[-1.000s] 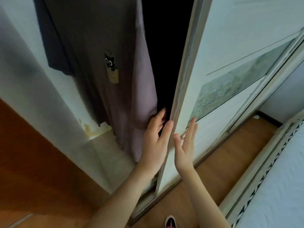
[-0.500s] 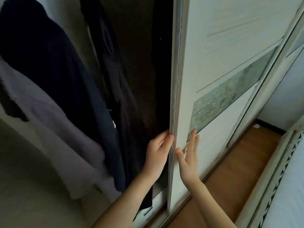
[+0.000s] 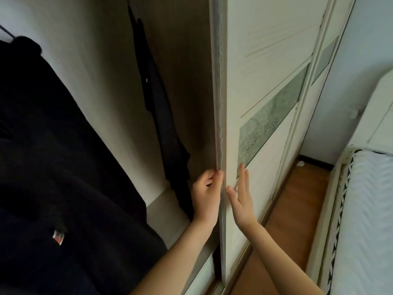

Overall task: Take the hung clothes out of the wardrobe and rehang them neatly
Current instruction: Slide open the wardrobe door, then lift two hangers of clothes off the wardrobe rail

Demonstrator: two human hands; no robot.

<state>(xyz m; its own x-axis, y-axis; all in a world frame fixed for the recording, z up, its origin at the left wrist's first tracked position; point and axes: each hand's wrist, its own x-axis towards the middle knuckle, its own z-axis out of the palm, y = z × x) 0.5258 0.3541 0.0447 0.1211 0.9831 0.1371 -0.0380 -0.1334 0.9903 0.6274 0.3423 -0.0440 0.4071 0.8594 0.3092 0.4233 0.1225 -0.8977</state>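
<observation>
The wardrobe's white sliding door (image 3: 261,86), with a green patterned band, stands partly slid to the right. My left hand (image 3: 207,193) curls its fingers around the door's left edge. My right hand (image 3: 241,199) lies flat with fingers spread on the door's front face. Inside the open wardrobe a large black garment (image 3: 53,167) hangs at the left, with a small red and white label low on it. A narrower dark garment (image 3: 161,116) hangs deeper inside, just left of the door edge.
The wardrobe's pale inner wall (image 3: 95,60) and a low inner shelf (image 3: 165,211) show between the garments. A bed with a white mattress (image 3: 365,220) stands at the right, a strip of wooden floor (image 3: 297,205) between it and the wardrobe.
The door has slid further right, exposing more of the wardrobe's inside. Both hands stayed on the door and moved with it. The view swung, so the grey and pink clothes left the frame.
</observation>
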